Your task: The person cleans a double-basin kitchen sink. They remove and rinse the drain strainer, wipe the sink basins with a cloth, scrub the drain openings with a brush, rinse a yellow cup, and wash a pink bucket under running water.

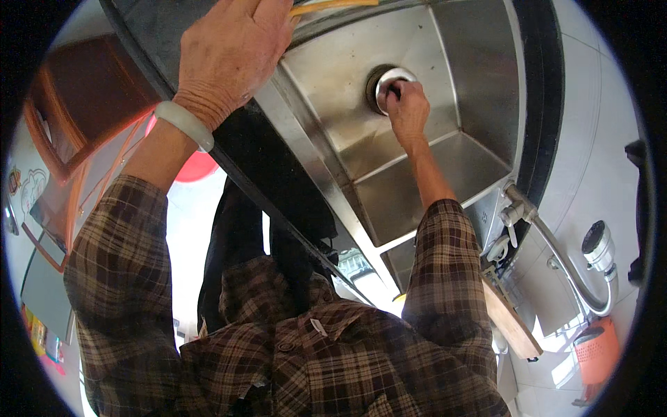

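Inside the stainless steel sink, my right hand grips a round metal drain basket. The basket is tilted at the dark drain opening, and my fingers cover part of it. My left hand, with a pale bangle at the wrist, is over the dark counter at the sink's left. Its fingertips run past the top edge of the picture. A thin yellowish stick reaches from beside that hand across the sink's far rim; whether the fingers hold it cannot be told.
To the right, a faucet has a flexible metal hose ending in a spray head. Near my right sleeve is a wooden board. An orange perforated holder is at the lower right. Reddish-brown wooden furniture stands on the left.
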The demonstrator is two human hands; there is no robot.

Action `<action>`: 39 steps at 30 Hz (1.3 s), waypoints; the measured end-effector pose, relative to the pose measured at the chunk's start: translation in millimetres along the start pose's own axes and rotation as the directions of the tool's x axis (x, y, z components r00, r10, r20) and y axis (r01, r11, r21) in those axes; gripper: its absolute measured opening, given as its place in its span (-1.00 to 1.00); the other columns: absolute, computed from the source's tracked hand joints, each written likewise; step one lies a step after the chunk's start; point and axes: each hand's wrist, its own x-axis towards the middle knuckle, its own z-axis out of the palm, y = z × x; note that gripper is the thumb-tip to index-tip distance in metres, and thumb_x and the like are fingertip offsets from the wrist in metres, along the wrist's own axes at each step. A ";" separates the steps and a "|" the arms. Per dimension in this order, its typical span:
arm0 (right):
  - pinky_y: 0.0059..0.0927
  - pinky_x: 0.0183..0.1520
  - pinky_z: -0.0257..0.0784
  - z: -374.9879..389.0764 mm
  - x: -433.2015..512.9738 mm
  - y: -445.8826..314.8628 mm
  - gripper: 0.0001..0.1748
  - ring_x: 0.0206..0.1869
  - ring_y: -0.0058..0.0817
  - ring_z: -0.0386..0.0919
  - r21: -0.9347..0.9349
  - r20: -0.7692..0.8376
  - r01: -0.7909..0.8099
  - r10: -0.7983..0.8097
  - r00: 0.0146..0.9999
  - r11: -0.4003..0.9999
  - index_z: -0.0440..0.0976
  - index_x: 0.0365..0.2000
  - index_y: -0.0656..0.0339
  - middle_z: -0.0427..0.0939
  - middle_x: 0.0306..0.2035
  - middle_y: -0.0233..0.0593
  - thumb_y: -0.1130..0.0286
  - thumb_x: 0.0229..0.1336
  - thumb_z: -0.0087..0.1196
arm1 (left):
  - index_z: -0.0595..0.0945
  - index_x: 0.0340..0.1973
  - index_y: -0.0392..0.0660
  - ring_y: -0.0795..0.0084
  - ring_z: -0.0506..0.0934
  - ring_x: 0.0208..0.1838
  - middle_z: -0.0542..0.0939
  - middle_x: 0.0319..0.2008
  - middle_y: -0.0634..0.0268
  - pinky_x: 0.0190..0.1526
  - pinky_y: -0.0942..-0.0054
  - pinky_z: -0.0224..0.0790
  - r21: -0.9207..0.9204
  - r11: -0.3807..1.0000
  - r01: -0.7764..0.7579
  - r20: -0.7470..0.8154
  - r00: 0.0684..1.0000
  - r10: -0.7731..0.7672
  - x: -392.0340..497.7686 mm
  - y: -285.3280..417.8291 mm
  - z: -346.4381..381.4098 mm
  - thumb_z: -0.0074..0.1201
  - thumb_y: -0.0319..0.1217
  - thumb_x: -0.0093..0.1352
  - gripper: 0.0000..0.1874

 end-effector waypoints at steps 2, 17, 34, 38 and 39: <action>-0.07 -0.06 0.51 6.3 0.3 5.3 -0.79 -0.16 -0.06 0.58 -0.029 -0.030 0.027 -0.028 0.999 0.999 0.61 -0.30 0.19 0.58 -0.25 -0.04 0.44 -0.05 0.19 | 0.47 -0.38 -0.15 0.09 0.49 -0.35 0.39 -0.43 0.14 -0.37 0.17 0.38 0.032 0.999 0.023 0.049 0.999 -0.024 -0.7 0.6 -0.3 0.18 -0.44 0.24 -0.83; -0.09 -0.09 0.52 -0.5 -0.5 10.4 -0.76 -0.13 -0.06 0.57 0.008 -0.015 0.191 -0.191 0.981 0.982 0.58 -0.29 0.24 0.58 -0.19 -0.08 0.52 -0.07 0.25 | 0.47 -0.40 -0.13 0.11 0.48 -0.38 0.38 -0.43 0.15 -0.40 0.18 0.38 0.032 0.999 0.016 -0.006 1.000 -0.015 -0.5 -0.4 4.7 0.19 -0.46 0.22 -0.84; -0.15 -0.13 0.53 -10.0 -14.5 -32.6 -0.71 -0.21 -0.05 0.61 0.091 -0.022 -0.082 0.084 0.996 0.993 0.61 -0.13 0.20 0.61 -0.19 -0.03 0.41 0.08 0.22 | 0.54 -0.19 -0.05 0.17 0.57 -0.27 0.47 -0.34 0.24 -0.28 0.26 0.48 0.079 0.996 0.049 0.068 0.996 -0.054 -7.8 -5.7 11.1 0.16 -0.30 0.35 -0.81; -0.09 -0.11 0.53 22.3 10.1 1.9 -0.71 -0.19 -0.01 0.63 -0.243 0.213 -0.075 0.128 0.969 0.967 0.63 -0.16 0.19 0.62 -0.18 0.00 0.38 0.06 0.23 | 0.54 -0.19 -0.05 0.18 0.57 -0.28 0.48 -0.34 0.23 -0.28 0.27 0.49 0.073 0.997 0.041 0.066 0.997 -0.046 -7.1 -7.0 10.3 0.15 -0.30 0.37 -0.82; -0.08 -0.12 0.53 30.3 14.2 6.4 -0.70 -0.20 -0.01 0.63 -0.270 0.235 -0.062 0.128 0.963 0.961 0.63 -0.15 0.19 0.62 -0.20 0.00 0.38 0.06 0.23 | 0.54 -0.19 -0.05 0.18 0.58 -0.27 0.48 -0.34 0.23 -0.28 0.27 0.49 0.054 0.998 0.030 0.055 0.998 -0.033 -6.6 -7.1 9.8 0.15 -0.29 0.37 -0.82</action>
